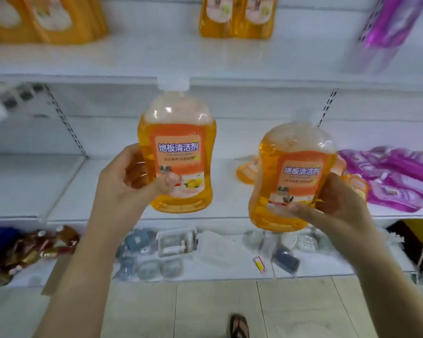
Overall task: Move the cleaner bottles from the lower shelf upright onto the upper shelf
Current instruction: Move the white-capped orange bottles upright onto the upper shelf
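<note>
Left grip (125, 181) is clamped on upright orange bottle (178, 152); right grip (337, 203) is clamped on tilted bottle (291, 181), at 3 o'clock.

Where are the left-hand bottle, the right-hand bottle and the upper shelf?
left-hand bottle (178, 152): head view, on its orange label.
right-hand bottle (298, 176): head view, on its label.
upper shelf (156, 57): head view, on bare white surface.

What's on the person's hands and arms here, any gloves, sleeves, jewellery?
Nothing worn: left hand and right hand are bare, with no gloves, rings, watch or bands visible. Both forearms are bare too, with no sleeve edge in frame. Short, unpainted nails.
</note>
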A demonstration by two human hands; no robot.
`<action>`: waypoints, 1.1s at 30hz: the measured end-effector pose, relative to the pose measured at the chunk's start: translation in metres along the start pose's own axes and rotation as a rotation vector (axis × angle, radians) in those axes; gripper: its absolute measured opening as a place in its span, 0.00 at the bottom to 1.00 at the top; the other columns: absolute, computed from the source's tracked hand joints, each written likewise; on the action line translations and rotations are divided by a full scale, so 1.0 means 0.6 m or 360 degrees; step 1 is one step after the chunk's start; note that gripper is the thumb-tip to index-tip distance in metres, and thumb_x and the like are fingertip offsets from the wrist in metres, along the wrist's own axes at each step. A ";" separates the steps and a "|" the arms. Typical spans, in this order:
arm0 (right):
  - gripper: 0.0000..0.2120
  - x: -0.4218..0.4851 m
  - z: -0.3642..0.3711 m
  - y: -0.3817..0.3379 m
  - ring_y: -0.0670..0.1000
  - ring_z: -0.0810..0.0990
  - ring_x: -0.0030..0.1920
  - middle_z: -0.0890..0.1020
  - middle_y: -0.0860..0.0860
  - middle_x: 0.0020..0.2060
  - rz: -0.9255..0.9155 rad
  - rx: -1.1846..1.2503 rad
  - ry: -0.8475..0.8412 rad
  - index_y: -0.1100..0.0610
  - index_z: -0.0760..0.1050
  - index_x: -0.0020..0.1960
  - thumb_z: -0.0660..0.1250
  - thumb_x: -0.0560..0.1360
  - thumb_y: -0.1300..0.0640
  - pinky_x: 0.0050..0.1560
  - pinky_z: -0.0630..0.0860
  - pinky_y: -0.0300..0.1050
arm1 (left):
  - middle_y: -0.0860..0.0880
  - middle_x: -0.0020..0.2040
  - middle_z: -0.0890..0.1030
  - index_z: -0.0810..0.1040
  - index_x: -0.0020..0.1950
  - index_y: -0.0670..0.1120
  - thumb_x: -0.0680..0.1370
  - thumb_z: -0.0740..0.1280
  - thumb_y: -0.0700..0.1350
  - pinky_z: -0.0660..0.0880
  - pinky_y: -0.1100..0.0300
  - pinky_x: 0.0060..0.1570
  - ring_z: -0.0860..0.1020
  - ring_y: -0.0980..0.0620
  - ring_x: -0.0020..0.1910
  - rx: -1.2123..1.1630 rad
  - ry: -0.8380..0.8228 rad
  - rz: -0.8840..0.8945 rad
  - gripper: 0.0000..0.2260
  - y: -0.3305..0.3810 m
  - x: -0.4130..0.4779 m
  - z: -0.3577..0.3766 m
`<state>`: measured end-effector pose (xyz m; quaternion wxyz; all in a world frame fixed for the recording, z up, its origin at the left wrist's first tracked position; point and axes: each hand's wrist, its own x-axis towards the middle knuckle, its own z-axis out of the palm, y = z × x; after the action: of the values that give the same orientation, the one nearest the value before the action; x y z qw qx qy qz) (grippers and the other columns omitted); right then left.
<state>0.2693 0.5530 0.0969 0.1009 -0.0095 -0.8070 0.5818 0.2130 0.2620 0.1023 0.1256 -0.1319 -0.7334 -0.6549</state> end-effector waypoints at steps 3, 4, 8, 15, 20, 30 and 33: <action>0.34 0.033 -0.021 -0.072 0.52 0.83 0.49 0.84 0.50 0.49 -0.0179 0.0002 0.0050 0.50 0.75 0.53 0.77 0.52 0.37 0.52 0.78 0.58 | 0.58 0.44 0.83 0.78 0.45 0.62 0.58 0.76 0.59 0.78 0.63 0.44 0.82 0.56 0.45 -0.0046 -0.0047 0.0138 0.18 0.060 0.055 -0.005; 0.33 0.047 -0.029 -0.096 0.51 0.84 0.49 0.84 0.50 0.48 -0.0233 0.0017 0.0063 0.49 0.76 0.52 0.78 0.52 0.37 0.51 0.79 0.56 | 0.58 0.43 0.84 0.78 0.45 0.61 0.59 0.75 0.57 0.78 0.61 0.45 0.82 0.57 0.44 -0.0070 -0.0057 0.0181 0.16 0.078 0.075 -0.005; 0.33 0.104 -0.056 -0.175 0.50 0.83 0.51 0.84 0.48 0.49 -0.0412 0.0074 0.0123 0.48 0.77 0.52 0.79 0.50 0.38 0.51 0.80 0.46 | 0.57 0.42 0.84 0.76 0.48 0.50 0.60 0.76 0.48 0.78 0.65 0.41 0.82 0.58 0.45 -0.0194 -0.0094 0.0288 0.19 0.142 0.152 -0.005; 0.42 0.236 -0.103 -0.258 0.46 0.83 0.48 0.85 0.46 0.45 -0.0509 -0.0014 0.0196 0.58 0.72 0.59 0.76 0.48 0.46 0.49 0.79 0.40 | 0.49 0.54 0.81 0.74 0.59 0.45 0.60 0.73 0.50 0.80 0.54 0.48 0.82 0.51 0.51 -0.0177 -0.0137 0.0263 0.29 0.222 0.299 0.010; 0.44 0.354 -0.146 -0.264 0.51 0.82 0.52 0.82 0.53 0.52 -0.0377 -0.0096 0.0145 0.58 0.70 0.62 0.77 0.48 0.49 0.60 0.75 0.53 | 0.51 0.50 0.83 0.75 0.58 0.48 0.59 0.73 0.48 0.79 0.56 0.46 0.83 0.52 0.47 -0.0114 -0.0319 0.0197 0.27 0.227 0.399 0.058; 0.37 0.599 -0.207 -0.191 0.52 0.80 0.53 0.80 0.55 0.55 -0.0148 -0.0161 -0.0226 0.57 0.68 0.64 0.77 0.57 0.58 0.50 0.76 0.46 | 0.48 0.58 0.80 0.74 0.61 0.55 0.74 0.70 0.42 0.76 0.41 0.55 0.80 0.45 0.56 0.0305 -0.0377 0.0133 0.17 0.074 0.637 0.076; 0.33 0.654 -0.212 -0.174 0.51 0.81 0.51 0.80 0.54 0.54 -0.0118 -0.0109 -0.0246 0.57 0.68 0.64 0.76 0.61 0.60 0.44 0.76 0.41 | 0.49 0.60 0.79 0.72 0.63 0.57 0.73 0.73 0.46 0.75 0.40 0.54 0.79 0.45 0.57 0.0419 -0.0431 0.0072 0.21 0.042 0.685 0.071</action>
<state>-0.0819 0.6906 0.2934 0.0595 0.0619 -0.8315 0.5488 -0.1620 0.3190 0.2678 0.0566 -0.2178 -0.8198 -0.5265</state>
